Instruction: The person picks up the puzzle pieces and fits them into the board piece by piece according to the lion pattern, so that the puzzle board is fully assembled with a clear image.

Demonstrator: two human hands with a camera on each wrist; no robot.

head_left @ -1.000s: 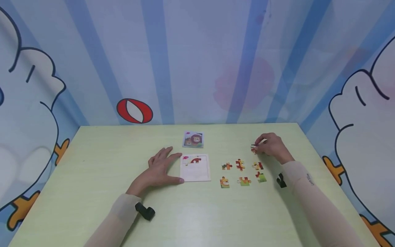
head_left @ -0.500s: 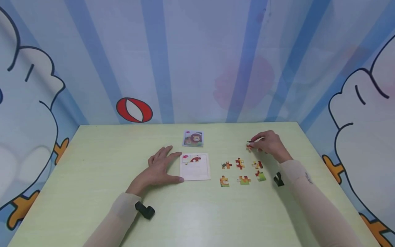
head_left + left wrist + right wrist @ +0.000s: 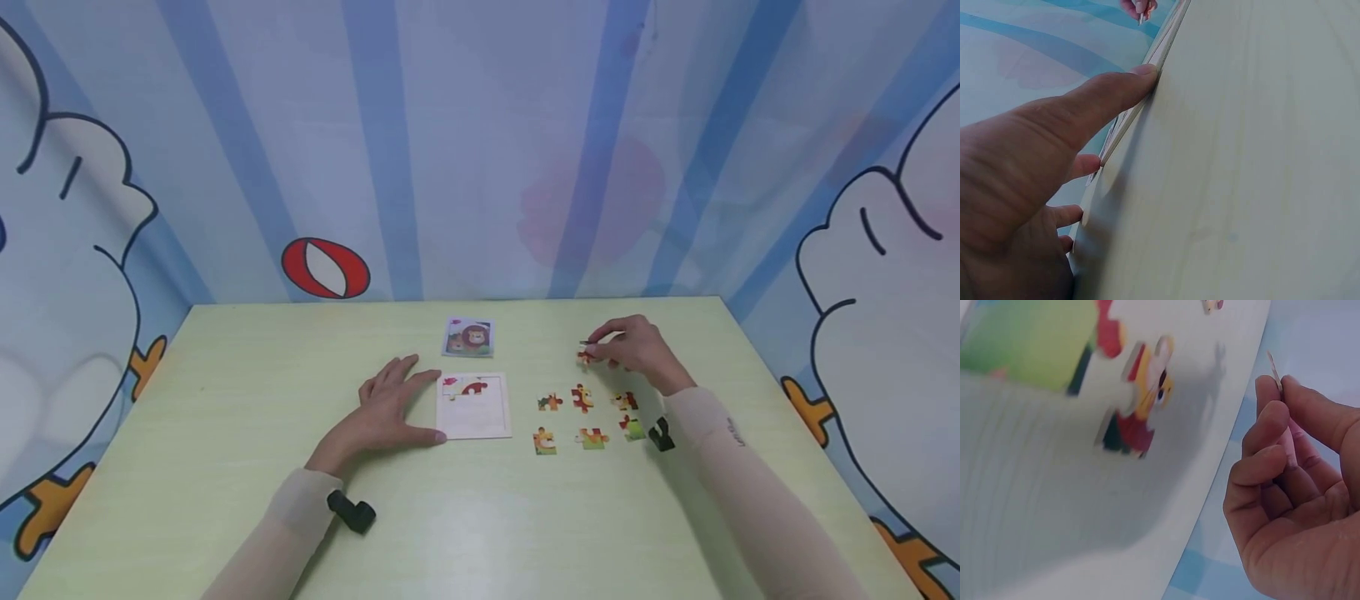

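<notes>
My left hand (image 3: 381, 418) lies on the table with fingers spread, thumb and index finger touching the left corners of the square white puzzle board (image 3: 472, 422). In the left wrist view the thumb (image 3: 1113, 90) meets the board's thin edge. The board's upper left bears fitted pieces with pink and brown print. Between thumb and fingertips, my right hand (image 3: 637, 350) pinches a small jigsaw piece (image 3: 583, 354), raised above the table. The right wrist view shows this jigsaw piece (image 3: 1274, 367) nearly edge-on, its picture hidden.
Several loose pieces lie in two rows right of the board, among them a green-edged piece (image 3: 632, 427) and an orange piece (image 3: 545, 442). Behind the board lies a lion picture card (image 3: 468, 337). A printed curtain (image 3: 480, 167) hangs at the table's far edge.
My right hand has moved left with the pinched jigsaw piece, passing behind the loose pieces. The left hand and the board have stayed in place.
</notes>
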